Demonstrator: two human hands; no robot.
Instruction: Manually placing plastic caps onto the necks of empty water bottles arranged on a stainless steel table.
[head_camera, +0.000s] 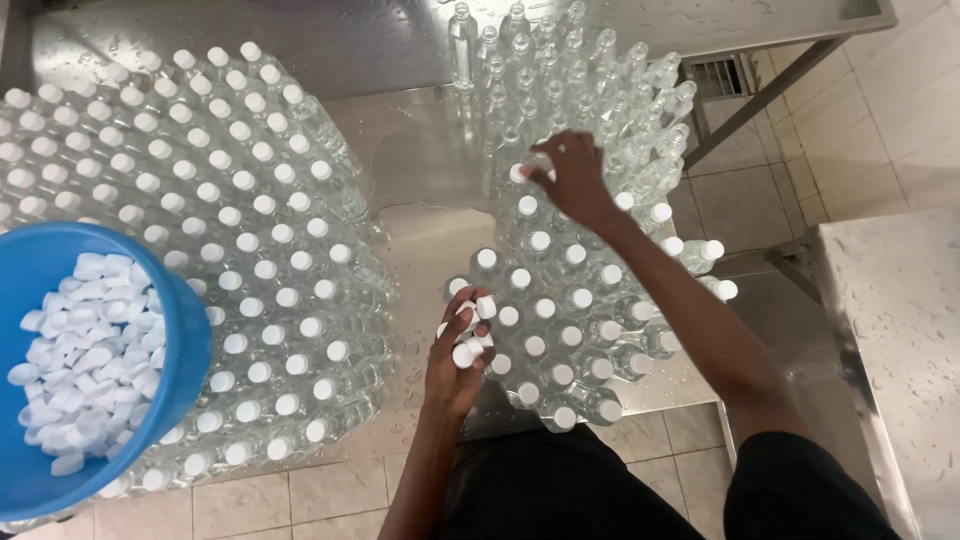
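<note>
Stainless steel counter (420, 150), wet all over, and packed with clear plastic bottles. The big block on the left (200, 230) is already all capped in white. The smaller bunch on the right (570, 200) is half done: near rows capped, far rows open-necked.

The person's right hand (575, 180) is stretched out to the middle of that bunch, fingers pinched on a single white cap (520, 172) right at a bottle neck. The left hand (458, 365) sits low at the near edge, fingers curled around a small handful of spare caps (470, 330). A blue bucket of caps (90, 350) is at the far left.

Risk-wise: the bottles look light and stand touching each other on a slick surface, so a sideways nudge from that reaching forearm could probably topple a few. The loosely cupped handful might also spill a cap.
</note>
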